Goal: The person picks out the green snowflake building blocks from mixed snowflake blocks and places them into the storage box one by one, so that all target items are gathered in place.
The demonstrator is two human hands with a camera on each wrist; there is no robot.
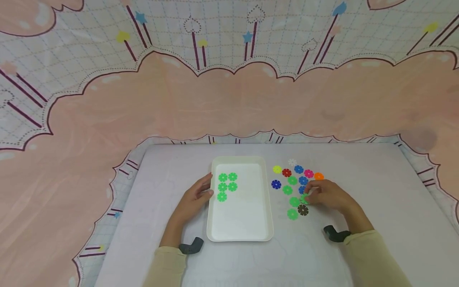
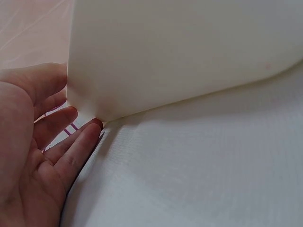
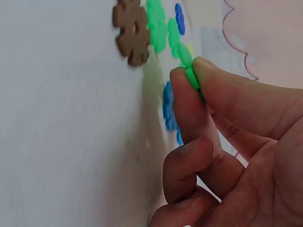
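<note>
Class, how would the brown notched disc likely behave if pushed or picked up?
The brown disc probably slides rather than rolls, since it lies flat on the tabletop. It is likely fairly stiff: the similar green disc pinched by the right hand shows no clear droop. Its thin edge may make it fiddly to lift.

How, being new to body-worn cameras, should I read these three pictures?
There is no robot here: a person works bare-handed. The wide picture comes from a camera on the head, looking forward and down; the other two come from cameras on the left and right wrists. On the table lies a white tray with five green discs; to its right lie more discs in several colours. The left hand touches the tray's edge, while the right hand pinches another green disc.
</note>
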